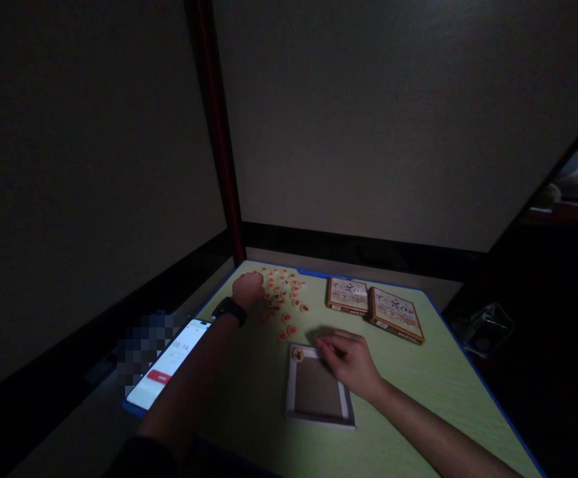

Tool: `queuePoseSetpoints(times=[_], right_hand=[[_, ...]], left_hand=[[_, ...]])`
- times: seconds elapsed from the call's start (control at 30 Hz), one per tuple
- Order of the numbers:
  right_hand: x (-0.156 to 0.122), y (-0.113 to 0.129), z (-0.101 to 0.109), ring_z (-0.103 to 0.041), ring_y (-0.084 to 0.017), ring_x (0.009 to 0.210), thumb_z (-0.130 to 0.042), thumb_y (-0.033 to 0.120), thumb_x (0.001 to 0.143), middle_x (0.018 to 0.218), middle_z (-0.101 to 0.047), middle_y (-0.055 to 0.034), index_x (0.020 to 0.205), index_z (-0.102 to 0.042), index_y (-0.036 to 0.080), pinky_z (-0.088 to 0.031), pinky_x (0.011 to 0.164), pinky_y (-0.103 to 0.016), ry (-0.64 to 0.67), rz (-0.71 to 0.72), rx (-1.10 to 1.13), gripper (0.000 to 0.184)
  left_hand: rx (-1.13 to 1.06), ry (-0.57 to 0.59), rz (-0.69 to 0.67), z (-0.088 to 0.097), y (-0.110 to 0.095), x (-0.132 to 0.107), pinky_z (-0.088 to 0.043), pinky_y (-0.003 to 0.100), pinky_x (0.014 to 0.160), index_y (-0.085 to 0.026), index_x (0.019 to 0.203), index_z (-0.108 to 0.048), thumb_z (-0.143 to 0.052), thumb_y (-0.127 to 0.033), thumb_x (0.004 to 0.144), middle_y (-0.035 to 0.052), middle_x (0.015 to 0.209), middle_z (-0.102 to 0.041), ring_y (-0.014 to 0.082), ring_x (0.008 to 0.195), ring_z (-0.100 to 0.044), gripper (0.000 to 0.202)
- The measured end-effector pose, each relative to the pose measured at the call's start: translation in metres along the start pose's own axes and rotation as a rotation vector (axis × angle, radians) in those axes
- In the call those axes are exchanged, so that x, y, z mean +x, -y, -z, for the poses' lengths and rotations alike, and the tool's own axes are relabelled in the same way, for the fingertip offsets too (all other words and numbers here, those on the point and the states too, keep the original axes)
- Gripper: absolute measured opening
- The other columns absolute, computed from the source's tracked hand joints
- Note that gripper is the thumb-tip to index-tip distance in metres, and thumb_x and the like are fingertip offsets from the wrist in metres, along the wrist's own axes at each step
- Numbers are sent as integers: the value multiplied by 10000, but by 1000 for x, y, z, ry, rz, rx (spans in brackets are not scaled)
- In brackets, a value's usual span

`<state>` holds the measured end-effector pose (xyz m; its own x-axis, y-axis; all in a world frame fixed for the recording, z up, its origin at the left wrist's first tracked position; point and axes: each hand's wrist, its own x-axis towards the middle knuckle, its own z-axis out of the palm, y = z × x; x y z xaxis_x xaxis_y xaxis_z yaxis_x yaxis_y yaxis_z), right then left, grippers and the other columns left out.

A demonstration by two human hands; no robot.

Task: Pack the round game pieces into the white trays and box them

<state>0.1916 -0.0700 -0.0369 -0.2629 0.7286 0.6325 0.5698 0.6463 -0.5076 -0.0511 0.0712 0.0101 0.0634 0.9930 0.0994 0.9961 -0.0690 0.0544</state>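
Observation:
My left hand (248, 289), with a dark watch on its wrist, is curled into a loose fist at the left edge of a scatter of several small round wooden pieces (285, 296); what its fingers hold is hidden. My right hand (349, 362) rests with fingers bent on the top right corner of a shallow white-rimmed square tray (293, 392). One round piece (297, 355) lies in the tray's top left corner.
Two flat printed boxes (347, 295) (395, 314) lie side by side at the far right of the green table (418, 385). A lit phone (168, 364) showing a timer lies at the table's left edge. A dark red post (218, 133) stands behind.

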Motion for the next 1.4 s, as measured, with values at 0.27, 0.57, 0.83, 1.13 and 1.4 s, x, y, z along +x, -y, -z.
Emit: queuePoseSetpoints(times=[0.27,0.57,0.83,1.13,1.4], right_hand=[[0,-3,-3,-521,-137,498,-516,348,947,541,-570,-4,699,-710,205,-390,476,-246,-47,-53,12,346],[-1,-4,-4,-542,-144,523,-511,305,947,551,-580,-7,709,-709,203,-400,518,-252,-60,-44,-46,326],[-1,-2,-5,-537,-146,536,-519,261,930,570,-579,-10,697,-701,195,-384,529,-262,-5,-15,-55,303],[0,-7,-1,-599,-214,808,-628,219,854,800,-689,-61,873,-746,191,-456,731,-318,10,-32,-99,122],[8,-10,9,-614,-159,744,-615,34,747,782,-678,-26,787,-733,181,-451,678,-248,334,-127,118,193]], left_hand=[[39,-28,56,9,-14,0,-496,321,775,-105,1063,-649,-503,-136,824,187,1017,-715,278,984,-678,281],[-328,-13,-185,16,-49,-112,-436,276,731,-208,839,-567,-602,-263,848,32,871,-686,182,829,-637,66],[-218,67,-419,3,-61,-157,-430,307,802,-200,848,-572,-554,-194,892,63,901,-647,207,906,-588,48],[-243,23,-455,-1,-61,-150,-428,317,849,-206,919,-573,-549,-158,880,45,1027,-650,215,994,-574,67],[-308,50,-456,-10,-60,-139,-398,287,749,-209,835,-559,-551,-134,825,18,883,-643,183,858,-586,76]])
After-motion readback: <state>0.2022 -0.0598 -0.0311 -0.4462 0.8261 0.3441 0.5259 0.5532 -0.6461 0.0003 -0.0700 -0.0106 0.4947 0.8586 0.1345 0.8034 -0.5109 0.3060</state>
